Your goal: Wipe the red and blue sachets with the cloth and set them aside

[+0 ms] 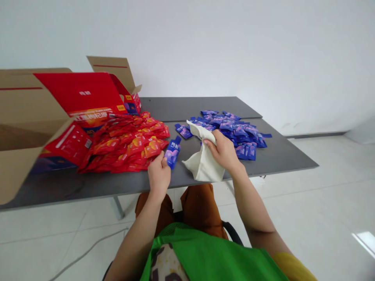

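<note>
Between the thumb and fingers of my left hand (159, 173) is a blue sachet (172, 152), held by its lower end just above the table near the front edge. My right hand (222, 150) grips a cream-white cloth (205, 160), which hangs down in folds over the table's front part. Beyond the cloth and to its right lies a heap of blue sachets (237, 130), partly hidden by my right hand. A large pile of red sachets (131, 142) with orange fruit pictures lies left of my left hand.
An open red cardboard box (84, 95) with raised flaps stands at the left of the dark grey table (187, 107). Another open box (133, 101) stands behind it. A white wall (234, 47) closes off the back. A cable (90, 249) runs across the floor.
</note>
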Motion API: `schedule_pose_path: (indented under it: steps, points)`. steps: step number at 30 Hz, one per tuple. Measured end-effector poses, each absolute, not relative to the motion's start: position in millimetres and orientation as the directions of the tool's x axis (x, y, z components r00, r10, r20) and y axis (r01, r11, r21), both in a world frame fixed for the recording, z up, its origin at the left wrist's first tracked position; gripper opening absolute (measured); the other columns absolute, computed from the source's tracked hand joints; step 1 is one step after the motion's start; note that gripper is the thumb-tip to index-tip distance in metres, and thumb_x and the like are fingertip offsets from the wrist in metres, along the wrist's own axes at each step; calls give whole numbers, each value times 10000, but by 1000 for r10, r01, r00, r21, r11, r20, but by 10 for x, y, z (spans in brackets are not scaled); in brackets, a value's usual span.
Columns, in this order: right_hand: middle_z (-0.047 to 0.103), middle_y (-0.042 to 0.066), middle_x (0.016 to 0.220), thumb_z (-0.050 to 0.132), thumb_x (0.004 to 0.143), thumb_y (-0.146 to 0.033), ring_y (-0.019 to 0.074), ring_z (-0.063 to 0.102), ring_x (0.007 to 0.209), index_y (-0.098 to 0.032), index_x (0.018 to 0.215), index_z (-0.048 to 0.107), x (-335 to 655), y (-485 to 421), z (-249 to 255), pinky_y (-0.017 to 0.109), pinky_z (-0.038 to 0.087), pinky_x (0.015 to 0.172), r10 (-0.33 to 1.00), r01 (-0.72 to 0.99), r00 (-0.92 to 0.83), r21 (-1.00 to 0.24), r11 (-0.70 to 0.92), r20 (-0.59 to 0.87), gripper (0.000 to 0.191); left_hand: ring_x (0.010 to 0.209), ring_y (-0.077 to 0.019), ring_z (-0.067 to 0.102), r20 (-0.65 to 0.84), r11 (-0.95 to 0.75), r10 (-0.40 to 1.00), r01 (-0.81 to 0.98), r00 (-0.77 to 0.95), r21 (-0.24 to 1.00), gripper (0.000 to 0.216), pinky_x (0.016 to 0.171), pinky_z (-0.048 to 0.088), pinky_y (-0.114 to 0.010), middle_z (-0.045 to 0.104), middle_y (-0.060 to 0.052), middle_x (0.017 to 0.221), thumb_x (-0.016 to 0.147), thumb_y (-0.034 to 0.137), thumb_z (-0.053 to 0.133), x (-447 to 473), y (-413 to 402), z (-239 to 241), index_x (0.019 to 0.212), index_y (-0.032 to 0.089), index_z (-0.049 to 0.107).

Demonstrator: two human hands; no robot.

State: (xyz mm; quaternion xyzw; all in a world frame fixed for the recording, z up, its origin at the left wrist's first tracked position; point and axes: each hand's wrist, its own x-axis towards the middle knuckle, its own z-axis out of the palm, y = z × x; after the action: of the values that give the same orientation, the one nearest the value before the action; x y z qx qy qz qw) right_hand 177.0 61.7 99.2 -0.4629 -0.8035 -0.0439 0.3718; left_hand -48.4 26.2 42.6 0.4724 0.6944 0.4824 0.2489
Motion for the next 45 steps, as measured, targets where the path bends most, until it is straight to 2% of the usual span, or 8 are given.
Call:
schedule_pose_path:
  steps: [4, 7, 13, 17, 21, 28, 37, 45]
  points:
    - [580, 56, 888, 413, 1001, -458, 208, 561, 755, -207, 934, 450, 1757, 644, 805, 276, 350, 618, 700, 764, -175, -353, 540, 692, 263, 995, -320, 670, 299, 191, 864, 812, -406, 552, 456, 909, 476, -489, 720, -186, 1018, 923, 206, 429, -377, 212, 386, 1359, 185, 560]
    - [575, 51, 858, 416, 995, -472, 208, 559, 753, -206, 926, 454, 1727, 652, 698, 280, 369, 630, 701, 737, -119, -410, 537, 703, 277, 1186, -280, 590, 353, -42, 922, 866, -159, 499, 395, 978, 468, -413, 638, -160, 1259, 941, 264, 440, -305, 162, 215, 1281, 190, 627]
    - [583, 81, 930, 374, 1011, -442, 221, 560, 856, -194, 986, 486, 1568, 618, 637, 314, 437, 738, 697, 629, -335, -401, 666, 634, 274, 1272, -243, 527, 442, -84, 851, 757, -284, 648, 277, 1032, 440, -364, 586, -128, 1343, 875, 386, 585, -265, 98, -52, 1044, 205, 709]
    - [586, 127, 1116, 319, 1027, -378, 236, 525, 1084, -165, 1111, 526, 1325, 579, 530, 364, 432, 944, 563, 459, -645, -327, 826, 517, 308, 1056, -280, 664, 295, 127, 829, 673, -476, 728, 600, 904, 507, -419, 704, -166, 1108, 815, 315, 645, -246, 106, 47, 1349, 135, 436]
    - [522, 146, 1328, 331, 1020, -337, 221, 461, 1248, -116, 1281, 506, 1128, 609, 304, 370, 384, 1052, 495, 420, -792, -269, 867, 358, 385, 913, -366, 692, 163, 357, 833, 740, -528, 570, 820, 827, 506, -489, 715, -234, 913, 786, 234, 603, -217, 123, 192, 1452, -28, 202]
    - [312, 135, 1524, 293, 1027, -399, 240, 297, 1406, -100, 1468, 359, 1056, 1114, 265, 439, 379, 1061, 752, 734, -641, -163, 659, 153, 537, 1082, -292, 637, 315, 182, 876, 854, -367, 488, 1084, 1102, 287, -547, 720, -146, 1040, 804, 286, 627, -220, 180, 258, 1480, -2, -169]
    - [367, 69, 1499, 320, 1029, -392, 242, 10, 1469, -181, 1411, 480, 1237, 894, 362, 584, -52, 1151, 544, 522, -837, -217, 825, 57, 464, 1119, -323, 604, 284, 171, 886, 828, -366, 534, 1169, 833, 513, -390, 641, -197, 1192, 757, 347, 711, -251, 149, 231, 1506, 55, -138]
    - [379, 140, 1482, 303, 1032, -386, 247, 235, 1434, -108, 1467, 379, 1024, 1232, 241, 539, 109, 1172, 686, 635, -716, -286, 718, 130, 522, 1207, -308, 514, 286, 92, 901, 790, -325, 606, 1041, 972, 434, -415, 667, -142, 1155, 769, 198, 672, -292, 244, 168, 1521, 73, -37]
